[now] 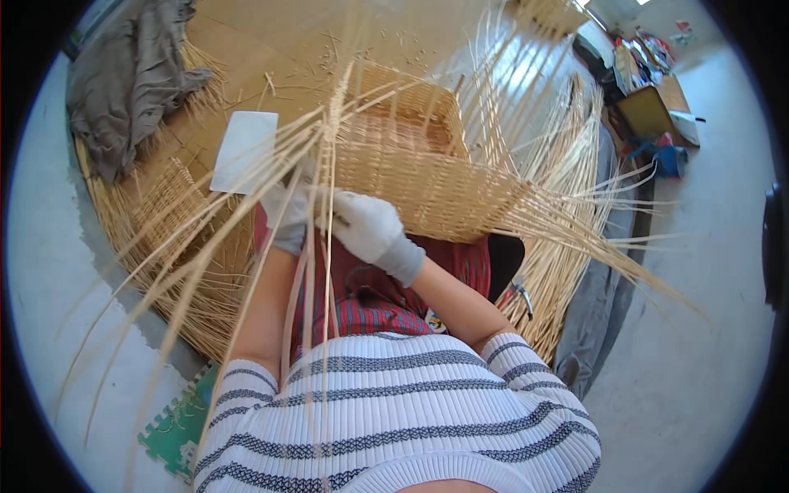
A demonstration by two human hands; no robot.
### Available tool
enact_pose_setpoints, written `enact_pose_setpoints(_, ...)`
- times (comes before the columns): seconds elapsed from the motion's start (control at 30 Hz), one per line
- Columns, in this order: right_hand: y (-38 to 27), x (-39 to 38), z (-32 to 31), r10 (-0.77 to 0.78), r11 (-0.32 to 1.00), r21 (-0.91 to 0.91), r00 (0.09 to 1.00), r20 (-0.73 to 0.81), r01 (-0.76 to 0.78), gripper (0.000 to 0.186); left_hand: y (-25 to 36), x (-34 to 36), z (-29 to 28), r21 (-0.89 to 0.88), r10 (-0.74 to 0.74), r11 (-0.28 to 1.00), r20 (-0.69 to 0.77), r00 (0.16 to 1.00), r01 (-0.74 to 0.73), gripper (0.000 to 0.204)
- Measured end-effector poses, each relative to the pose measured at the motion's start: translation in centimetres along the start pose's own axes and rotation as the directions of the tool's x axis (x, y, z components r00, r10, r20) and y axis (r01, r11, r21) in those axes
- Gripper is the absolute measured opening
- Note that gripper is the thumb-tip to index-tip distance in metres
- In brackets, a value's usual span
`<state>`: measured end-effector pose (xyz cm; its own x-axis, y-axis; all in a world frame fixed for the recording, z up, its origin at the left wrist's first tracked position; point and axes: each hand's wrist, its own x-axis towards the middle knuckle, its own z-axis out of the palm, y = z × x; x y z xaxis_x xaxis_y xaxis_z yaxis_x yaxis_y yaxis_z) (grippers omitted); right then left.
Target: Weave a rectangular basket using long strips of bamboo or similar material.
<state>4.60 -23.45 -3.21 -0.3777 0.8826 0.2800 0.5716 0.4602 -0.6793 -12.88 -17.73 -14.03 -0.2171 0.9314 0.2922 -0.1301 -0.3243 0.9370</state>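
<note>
A half-woven wicker basket (427, 193) rests tilted over my lap, with long loose strands fanning out from its corners. My left hand (285, 218), in a white and grey work glove, is at the basket's near left corner, closed among the strands (234, 215) that splay toward me. Those strands partly cover its fingers. Pressed close beside it, my right hand (367, 228), gloved the same way, has its fingers curled round strands at that corner, against the near wall. The exact strand in each grip is hard to make out.
Bundles of pale strands (567, 222) lie on the right. A white board (245, 152) is beside the basket. Another woven piece (170, 201) and a grey-brown cloth (127, 86) lie left. Offcuts litter the wooden board (279, 41). A green foam mat (182, 419) is near left.
</note>
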Motion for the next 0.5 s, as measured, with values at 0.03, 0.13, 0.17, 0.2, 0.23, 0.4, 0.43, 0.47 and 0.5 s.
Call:
enact_pose_setpoints(0.03, -1.7, 1.4, 0.7, -0.014, 1.0, -0.013, 1.0, -0.008, 0.014, 0.036, -0.3, 0.7, -1.0, 0.001, 0.015, 1.0, -0.016, 1.0, -0.015, 0.05)
enact_pose_setpoints(0.13, -2.0, 3.5, 2.2, -0.089, 0.983, -0.15, 0.99, 0.105, 0.104, 0.027, 0.8, 3.2, -1.3, 0.05, -0.113, 0.993, 0.207, 0.972, 0.104, 0.052)
enact_pose_setpoints(0.17, -2.9, 3.6, 2.0, -0.088, 0.989, -0.113, 0.993, 0.078, 0.096, 0.02, 1.3, 4.2, -1.6, 0.074, -0.155, 0.987, 0.273, 0.949, 0.14, 0.052)
enact_pose_setpoints(0.2, -3.2, 3.2, 2.0, -0.098, 0.987, -0.119, 0.992, 0.081, 0.107, 0.02, 2.3, 5.2, -1.6, 0.105, -0.198, 0.979, 0.342, 0.919, 0.172, 0.053)
enact_pose_setpoints(0.23, -3.3, 2.5, 2.0, -0.063, 0.988, -0.135, 0.997, 0.039, 0.068, 0.019, 3.1, 6.7, -0.8, -0.126, -0.124, 0.974, 0.41, 0.904, 0.191, 0.056)
enact_pose_setpoints(0.4, 2.8, -3.1, 0.8, 0.398, 0.715, 0.659, 0.911, -0.106, -0.235, 0.028, 4.2, 10.6, -0.4, -0.136, -0.126, 0.926, 0.77, 0.625, 0.353, 0.044)
enact_pose_setpoints(0.43, 3.7, -2.5, -0.6, 0.393, 0.815, 0.534, 0.892, -0.223, -0.225, 0.031, 2.7, 10.6, -0.4, -0.023, -0.217, 0.94, 0.731, 0.647, 0.341, 0.04)
enact_pose_setpoints(0.47, 5.4, -2.3, -3.1, 0.635, 0.536, 0.756, 0.769, -0.069, -0.375, 0.027, 1.2, 10.5, 0.4, 0.084, -0.295, 0.939, 0.693, 0.657, 0.333, 0.037)
enact_pose_setpoints(0.5, 10.9, -3.2, -3.0, 0.708, 0.439, 0.835, 0.7, -0.094, -0.332, 0.023, -0.2, 9.9, 1.2, 0.028, -0.24, 0.955, 0.655, 0.716, 0.294, 0.033)
